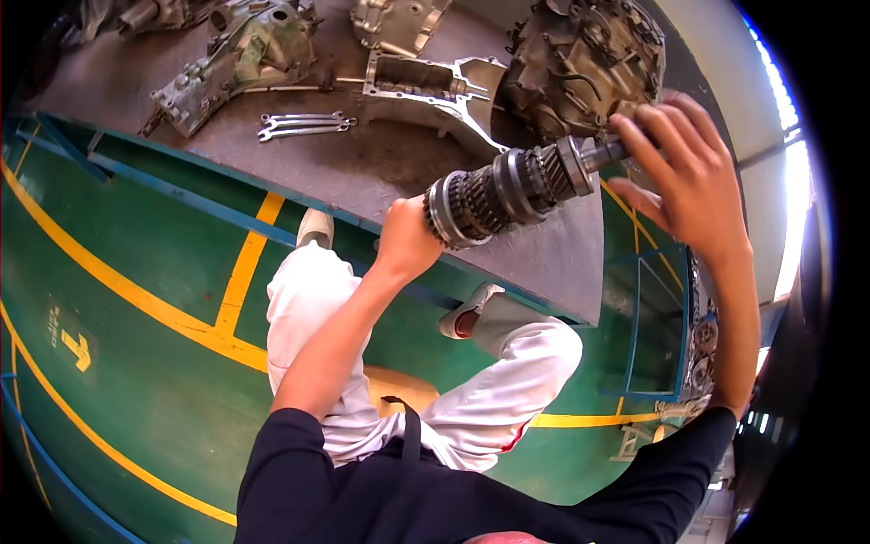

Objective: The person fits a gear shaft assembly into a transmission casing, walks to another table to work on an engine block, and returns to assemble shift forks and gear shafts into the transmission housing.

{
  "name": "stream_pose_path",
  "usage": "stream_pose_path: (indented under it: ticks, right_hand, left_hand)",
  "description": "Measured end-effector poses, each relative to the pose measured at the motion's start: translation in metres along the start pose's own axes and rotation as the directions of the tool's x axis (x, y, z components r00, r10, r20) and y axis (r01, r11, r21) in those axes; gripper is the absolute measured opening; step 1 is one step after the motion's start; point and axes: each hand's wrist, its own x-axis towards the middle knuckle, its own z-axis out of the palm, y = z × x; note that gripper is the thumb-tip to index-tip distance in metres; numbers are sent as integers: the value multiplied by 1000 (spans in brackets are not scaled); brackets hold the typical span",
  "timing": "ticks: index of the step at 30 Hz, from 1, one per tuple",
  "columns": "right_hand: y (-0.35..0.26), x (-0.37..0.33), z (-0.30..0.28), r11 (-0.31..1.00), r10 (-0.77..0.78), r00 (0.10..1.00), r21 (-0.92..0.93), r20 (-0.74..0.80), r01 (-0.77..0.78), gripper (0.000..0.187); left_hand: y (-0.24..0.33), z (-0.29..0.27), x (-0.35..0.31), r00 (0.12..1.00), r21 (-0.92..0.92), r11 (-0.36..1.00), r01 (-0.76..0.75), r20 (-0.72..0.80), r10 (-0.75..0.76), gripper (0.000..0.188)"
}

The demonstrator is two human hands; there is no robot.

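A transmission gear shaft (507, 192) stretches between my hands above the table's near edge, tilted up to the right. Dark toothed gears and shiny rings are stacked along it. My left hand (410, 238) is closed round its left end; the fingers wrap out of sight behind the gears. At the thin bare end on the right, my right hand (681, 172) has its fingers spread and thumb apart, not closed round the shaft. The fingertips are close to that end, and whether they touch it I cannot tell. Behind the shaft lies an open metal gearbox housing (426, 102).
The metal-topped table (299, 172) bears several combination wrenches (306, 125), a grey casting (245, 56) at left, another housing (399, 23) at the back and a big dark gearbox (584, 68) at right. A blue-framed rack (654, 326) stands to the right on the green floor.
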Motion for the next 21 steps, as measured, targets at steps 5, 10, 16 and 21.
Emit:
stream_pose_path:
  ticks: [5, 10, 16, 21]
  right_hand:
    - [7, -50, 30, 957, -60, 985, 290, 163, 10, 39]
    - [-39, -91, 77, 838, 164, 980, 510, 110, -197, 38]
    - [-67, -94, 141, 629, 511, 860, 678, 8, -380, 37]
    - [-58, -59, 186, 488, 626, 779, 771, 16, -408, 35]
  left_hand:
    - [25, -21, 3, 999, 201, 979, -24, 38, 17, 22]
    - [22, -28, 11, 989, 439, 896, -71, 149, 5, 19]
    - [45, -62, 69, 967, 653, 730, -203, 250, 46, 26]
    - [57, -89, 145, 945, 827, 481, -290, 326, 10, 31]
